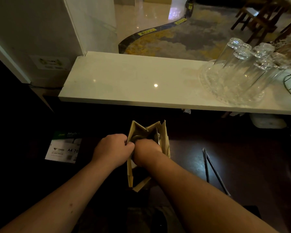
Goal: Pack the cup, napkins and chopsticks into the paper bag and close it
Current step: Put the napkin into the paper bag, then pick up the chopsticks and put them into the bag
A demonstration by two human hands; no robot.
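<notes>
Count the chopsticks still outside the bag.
2. Both chopsticks lie on the dark table right of the paper bag, tops together, splaying toward the near edge. Others may be hidden inside the bag; cannot tell.

The paper bag [165,140] is brown and stands up on the dark worktop [242,157] with its top wide open. Its side folds push in, so the mouth looks like a star. Inside, near the far end, sits a round cup [136,137]; only a bit of its rim shows. Something pale, maybe the napkins [157,136], peeks out at the right side of the mouth, but it is too dim to be sure. The chopsticks [212,167] are two thin dark sticks lying flat on the worktop, well off to the right of the bag, close at the far end and spreading apart nearer.
</notes>
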